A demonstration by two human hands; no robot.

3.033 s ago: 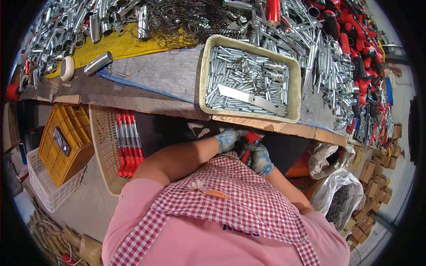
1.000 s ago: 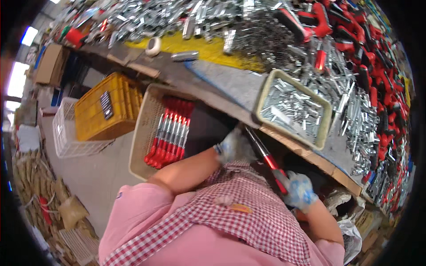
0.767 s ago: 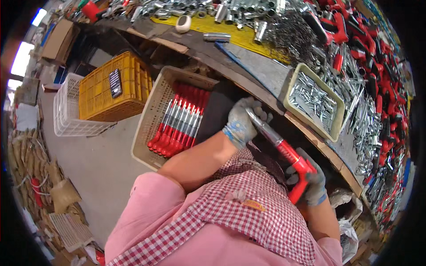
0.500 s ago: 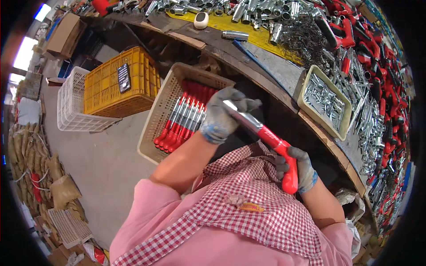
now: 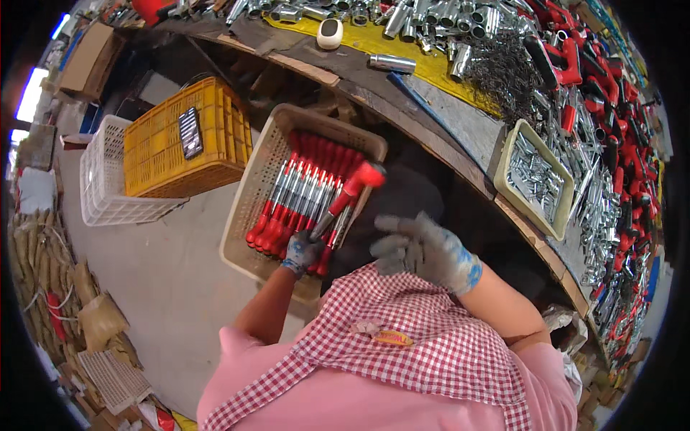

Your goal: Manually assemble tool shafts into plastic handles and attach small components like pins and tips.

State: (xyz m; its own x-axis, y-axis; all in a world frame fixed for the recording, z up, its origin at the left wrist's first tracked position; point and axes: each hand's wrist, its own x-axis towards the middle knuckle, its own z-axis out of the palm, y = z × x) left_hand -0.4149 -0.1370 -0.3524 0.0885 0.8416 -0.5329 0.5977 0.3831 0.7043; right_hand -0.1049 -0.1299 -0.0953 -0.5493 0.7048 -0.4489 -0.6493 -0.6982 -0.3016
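Observation:
My left hand (image 5: 303, 253), in a grey work glove, is closed round the chrome end of a red-and-chrome hand tool (image 5: 352, 188). The tool slants up over the right part of a beige perforated crate (image 5: 237, 248), its rounded red end toward the crate's right rim. Beneath it, several similar red-and-chrome tools (image 5: 296, 197) lie side by side in the crate. To the right of the crate, my gloved right hand (image 5: 430, 251) hovers in front of the checked apron (image 5: 431, 337). It holds nothing, and its slightly blurred fingers are apart.
A workbench (image 5: 467, 122) curves along the far and right side, heaped with chrome tubes (image 5: 445, 14) and red handles (image 5: 625, 158). On it stands a tray (image 5: 564, 230) of small metal parts. Yellow (image 5: 154, 172) and white (image 5: 97, 194) crates stand at the left on the floor.
My left hand has moved down and left to the crate with the tool, whose red end now points up and away. My right hand has let go of its handle and opened.

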